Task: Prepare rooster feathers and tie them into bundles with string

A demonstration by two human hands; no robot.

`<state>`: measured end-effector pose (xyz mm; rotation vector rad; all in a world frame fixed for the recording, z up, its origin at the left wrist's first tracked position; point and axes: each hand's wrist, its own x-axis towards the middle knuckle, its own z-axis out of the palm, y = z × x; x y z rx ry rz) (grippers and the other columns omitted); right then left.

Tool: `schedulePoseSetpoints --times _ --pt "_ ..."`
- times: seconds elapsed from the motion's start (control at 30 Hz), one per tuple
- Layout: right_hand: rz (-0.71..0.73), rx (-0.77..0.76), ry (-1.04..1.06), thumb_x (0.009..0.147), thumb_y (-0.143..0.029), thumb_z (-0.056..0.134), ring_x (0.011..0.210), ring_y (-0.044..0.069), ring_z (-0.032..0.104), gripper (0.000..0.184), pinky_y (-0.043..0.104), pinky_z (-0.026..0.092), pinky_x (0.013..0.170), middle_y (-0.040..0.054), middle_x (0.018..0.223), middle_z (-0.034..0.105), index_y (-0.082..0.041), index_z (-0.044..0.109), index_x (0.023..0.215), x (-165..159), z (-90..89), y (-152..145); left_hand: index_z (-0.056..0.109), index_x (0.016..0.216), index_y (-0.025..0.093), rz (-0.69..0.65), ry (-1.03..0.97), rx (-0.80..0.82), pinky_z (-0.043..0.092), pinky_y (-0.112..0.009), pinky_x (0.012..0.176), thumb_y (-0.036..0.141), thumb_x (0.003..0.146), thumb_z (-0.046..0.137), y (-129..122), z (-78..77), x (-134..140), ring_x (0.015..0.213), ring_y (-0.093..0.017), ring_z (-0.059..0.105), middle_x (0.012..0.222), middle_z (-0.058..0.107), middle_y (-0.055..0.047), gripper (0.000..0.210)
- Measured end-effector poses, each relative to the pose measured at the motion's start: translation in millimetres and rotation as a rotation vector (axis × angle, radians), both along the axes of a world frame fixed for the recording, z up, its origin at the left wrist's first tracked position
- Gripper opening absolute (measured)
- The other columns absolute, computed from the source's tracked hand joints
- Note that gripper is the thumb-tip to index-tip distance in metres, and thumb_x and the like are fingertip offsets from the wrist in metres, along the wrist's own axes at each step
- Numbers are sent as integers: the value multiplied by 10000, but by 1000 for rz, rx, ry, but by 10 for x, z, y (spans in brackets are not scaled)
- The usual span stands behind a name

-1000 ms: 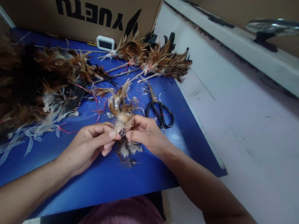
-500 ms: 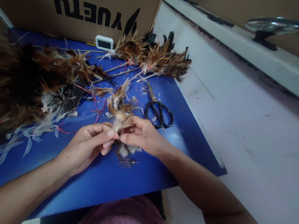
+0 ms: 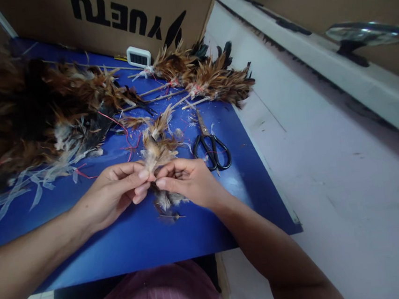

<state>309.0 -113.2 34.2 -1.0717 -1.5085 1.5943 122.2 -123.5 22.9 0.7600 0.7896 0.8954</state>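
Between thumb and fingertips, my left hand [image 3: 116, 188] pinches the base of a small bunch of brown and cream feathers [image 3: 156, 154]. My right hand [image 3: 193, 182] is closed in a pinch right beside that base, its thumb tip near the left fingertips. Whatever lies in the right pinch is too small or hidden to tell. Under and just in front of the hands, some loose grey feathers [image 3: 168, 202] rest on the blue tabletop [image 3: 131, 250]. Black-handled scissors [image 3: 210, 148] lie to the right of the bunch, points facing away.
A large pile of brown and black feathers [image 3: 40, 103] covers the left side, with pale plastic strips [image 3: 43, 176] and red string [image 3: 128, 137]. Feather bundles tied to sticks [image 3: 214, 80] lie at the back right. Behind stand a small white timer [image 3: 139, 56] and a cardboard box [image 3: 46, 23].
Both hands have shifted slightly left, the right one closer to the left fingertips. The held feathers have tilted a little; the left hand keeps its pinch.
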Motion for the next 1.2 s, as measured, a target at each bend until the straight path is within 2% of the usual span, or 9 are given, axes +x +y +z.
schedulePoseSetpoints --times 0.23,0.43,0.6,0.73,0.83,1.03,1.2 --pt "-41 73 -15 753 -257 685 532 55 501 116 208 417 524 -28 649 600 -156 630 765 107 52 84 705 740 120 73 -6 29 350 -128 445 235 748 734 41 16 -14 458 -40 450 507 491 25 119" --pt "-100 175 -120 805 -291 626 543 67 520 128 216 434 539 -24 676 602 -172 599 766 217 51 165 697 764 101 113 -22 46 363 -136 470 164 784 686 58 39 -46 512 -42 437 594 523 -2 68" --pt "-264 442 -405 852 -306 567 571 99 527 133 245 423 591 -25 633 584 -192 598 791 360 -2 266 677 785 103 156 -31 48 371 -140 465 175 806 668 69 31 -63 533 -46 441 656 543 -13 76" --pt "-420 741 -690 888 -282 514 646 134 545 150 281 420 676 15 727 628 -197 595 794 497 -37 368 656 781 112 208 -51 67 396 -153 480 158 813 658 82 46 -62 559 -47 462 770 580 -20 57" --pt "-489 864 -845 906 -279 479 711 163 565 170 298 417 716 53 798 648 -185 592 820 597 -54 443 627 753 123 218 -58 92 405 -164 483 156 823 647 83 63 -56 552 -50 474 804 610 -16 80" --pt "-627 896 -1080 927 -280 423 761 199 570 207 321 405 729 80 825 647 -178 581 841 785 -78 563 614 745 133 180 -34 135 397 -180 482 210 815 674 79 43 -52 517 -74 472 608 575 3 120" --pt "-720 809 -1221 894 -194 430 793 234 561 171 358 405 742 107 863 641 -163 598 886 922 -122 624 627 768 143 170 -43 162 396 -190 510 223 811 683 83 31 -67 521 -76 469 594 571 11 107"
